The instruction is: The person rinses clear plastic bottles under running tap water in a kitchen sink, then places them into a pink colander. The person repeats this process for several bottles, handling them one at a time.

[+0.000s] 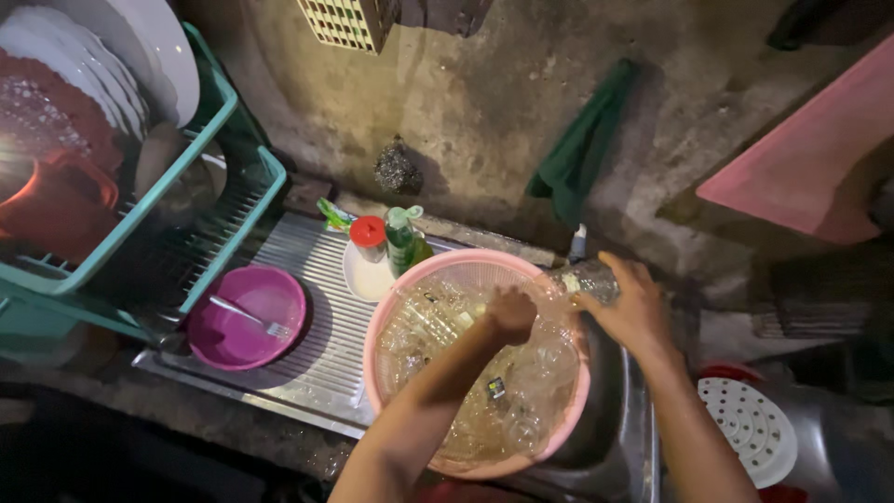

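Where the steel sink point(622, 438) meets its ribbed drainboard point(321, 359), a round pink basin point(566, 421) is seen, filled with clear drinking glasses point(521, 391) under soapy water. The left hand point(510, 314) is held over the middle of the basin with its fingers curled into a loose fist; whether anything is gripped inside it cannot be told, since the fingers are turned away from the camera. A clear glass point(587, 278) is held at the far rim of the basin by the right hand point(633, 307), whose fingers are wrapped around its side; the glass appears to be tilted on its side, though the blur makes this uncertain. Just beyond the basin, a green dish-soap bottle point(402, 238) and a red-lidded container point(369, 237) are set on a small white dish point(365, 279). On the drainboard to the left, a magenta bowl point(244, 319) is placed with a fork point(251, 319) lying inside it. A teal dish rack point(219, 200) with white plates point(112, 65) is stood at the left, and a green cloth point(582, 149) is hung on the wall behind. A white perforated lid point(750, 430) is seen at the right.
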